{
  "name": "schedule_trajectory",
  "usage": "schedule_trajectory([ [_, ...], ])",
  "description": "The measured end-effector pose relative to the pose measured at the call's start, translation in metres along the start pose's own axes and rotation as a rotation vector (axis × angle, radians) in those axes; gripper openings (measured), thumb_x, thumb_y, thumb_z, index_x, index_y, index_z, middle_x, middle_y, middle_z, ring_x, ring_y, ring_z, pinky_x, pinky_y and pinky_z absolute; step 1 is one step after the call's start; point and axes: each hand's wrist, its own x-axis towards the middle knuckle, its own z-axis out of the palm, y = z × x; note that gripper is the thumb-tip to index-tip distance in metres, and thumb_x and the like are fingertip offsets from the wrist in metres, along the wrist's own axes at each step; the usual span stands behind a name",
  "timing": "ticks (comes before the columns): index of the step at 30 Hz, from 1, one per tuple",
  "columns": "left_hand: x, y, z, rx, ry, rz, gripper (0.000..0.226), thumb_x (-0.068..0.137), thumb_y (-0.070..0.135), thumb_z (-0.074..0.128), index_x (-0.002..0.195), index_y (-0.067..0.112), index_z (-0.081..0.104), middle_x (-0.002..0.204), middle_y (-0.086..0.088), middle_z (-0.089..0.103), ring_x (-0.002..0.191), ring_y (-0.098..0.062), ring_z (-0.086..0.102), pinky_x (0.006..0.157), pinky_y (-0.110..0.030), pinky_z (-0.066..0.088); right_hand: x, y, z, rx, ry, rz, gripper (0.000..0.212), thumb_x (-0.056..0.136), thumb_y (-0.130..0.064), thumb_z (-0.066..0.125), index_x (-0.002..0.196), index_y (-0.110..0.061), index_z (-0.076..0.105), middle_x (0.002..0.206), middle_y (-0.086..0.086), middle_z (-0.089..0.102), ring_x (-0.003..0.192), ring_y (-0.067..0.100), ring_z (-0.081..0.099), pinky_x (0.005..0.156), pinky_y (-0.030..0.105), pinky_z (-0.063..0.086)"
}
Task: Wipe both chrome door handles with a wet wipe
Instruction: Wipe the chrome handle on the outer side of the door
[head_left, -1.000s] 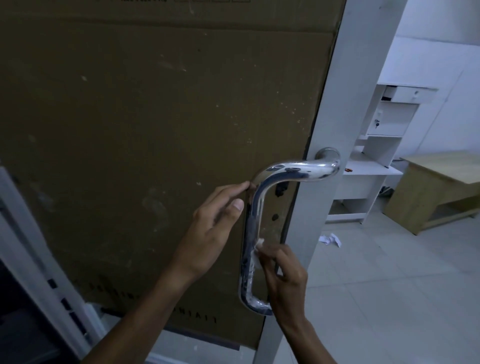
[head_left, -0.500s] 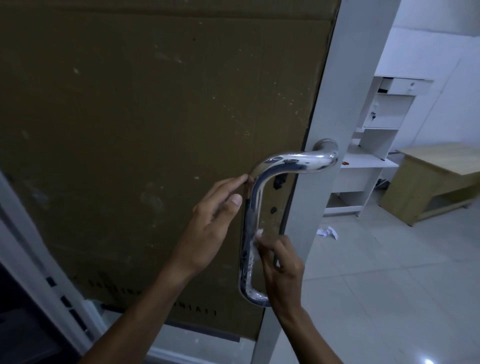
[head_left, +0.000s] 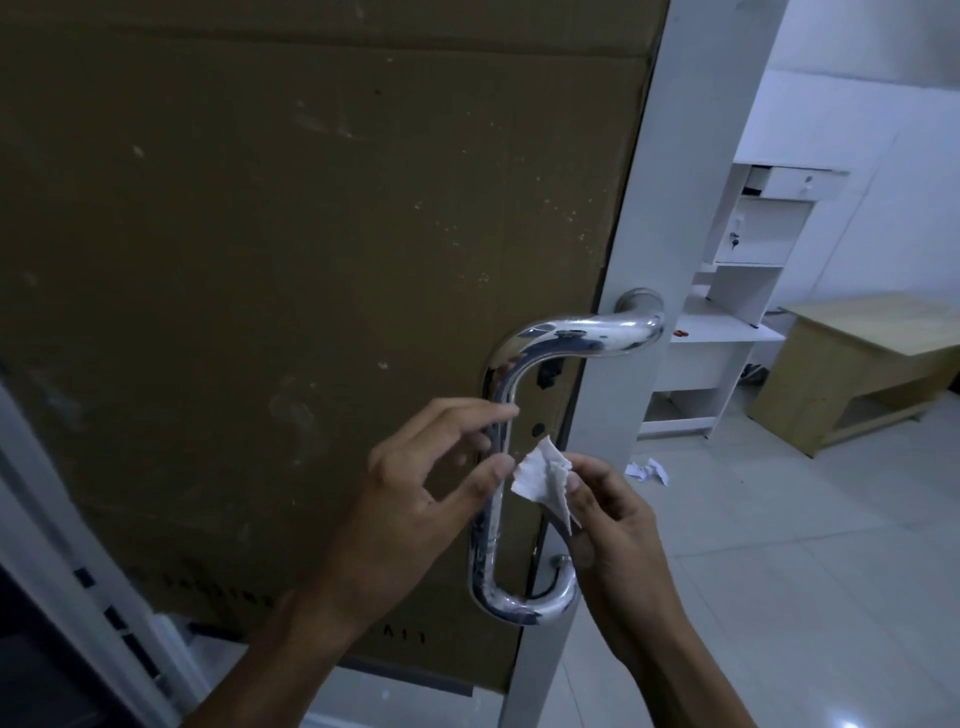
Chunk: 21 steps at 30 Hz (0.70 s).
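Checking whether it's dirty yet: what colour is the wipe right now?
White, with no obvious grime; the wet wipe is pinched in the right hand, seen in the head view.

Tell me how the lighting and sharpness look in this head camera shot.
Head view: dim and bluish on the cardboard-covered door; bright glare streaks on the chrome handle; the room at right is brighter; wide-angle bending of the door frame; both hands and wipe fairly sharp.

One head-worn wide-angle view looks forward and slightly down, close to a door (head_left: 311, 260) that fills the left and centre of the frame. The handle (head_left: 493, 395) sits near, just below centre, with both hands at the lower middle. The right edge of the frame opens onto a room with a floor (head_left: 779, 571).
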Motion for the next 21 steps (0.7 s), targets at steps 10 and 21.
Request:
schedule_trajectory([
  [10, -0.012, 0.005, 0.004, -0.091, -0.058, -0.214, 0.026, 0.085, 0.023, 0.071, 0.108, 0.032, 0.066, 0.096, 0.021, 0.068, 0.091, 0.001, 0.065, 0.07, -0.006, 0.048, -0.009, -0.015, 0.016, 0.037, -0.107, 0.049, 0.035, 0.082, -0.055, 0.062, 0.104, -0.03, 0.073, 0.11, 0.002, 0.073, 0.104, 0.019, 0.069, 0.082, 0.022, 0.055],
  [21, -0.019, -0.025, 0.009, -0.152, 0.073, -0.328, 0.034, 0.084, 0.023, 0.071, 0.099, 0.047, 0.052, 0.102, 0.026, 0.063, 0.095, 0.007, 0.061, 0.072, -0.004, 0.046, -0.01, 0.005, 0.023, -0.329, -0.047, -0.021, 0.009, 0.087, -0.023, 0.069, 0.095, -0.026, 0.071, 0.087, -0.006, 0.073, 0.085, 0.012, 0.07, 0.078, 0.038, 0.06],
])
